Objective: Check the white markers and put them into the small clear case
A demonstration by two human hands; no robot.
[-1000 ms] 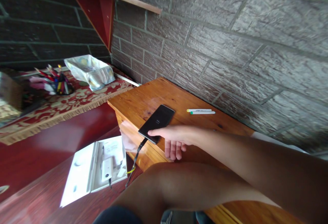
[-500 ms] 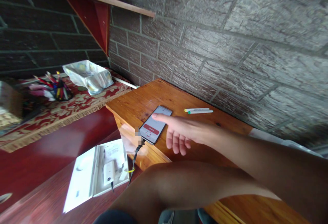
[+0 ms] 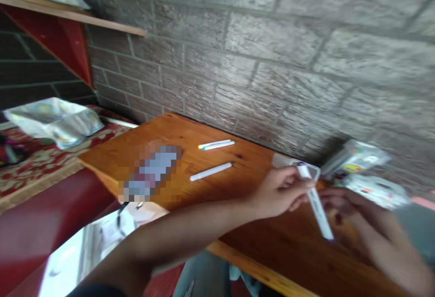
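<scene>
A white marker with purple ends is held at a slant above the table, its upper end pinched by my left hand. My right hand is beside the marker's right side, blurred, with its fingers bent toward it; whether they touch it is unclear. To the left, another white marker with a dark tip lies on the wooden table. Behind it are two thin white markers, side by side, with yellow and green ends.
A pixelated phone lies at the table's left edge, a cable beside it. An open white box is below. Clear plastic packaging and a white case are at right, near the brick wall. A shelf juts out at upper left.
My right hand has left the phone and moved far to the right. My left hand, hidden before, now shows with a marker. The view has turned right, and the single marker has come into sight.
</scene>
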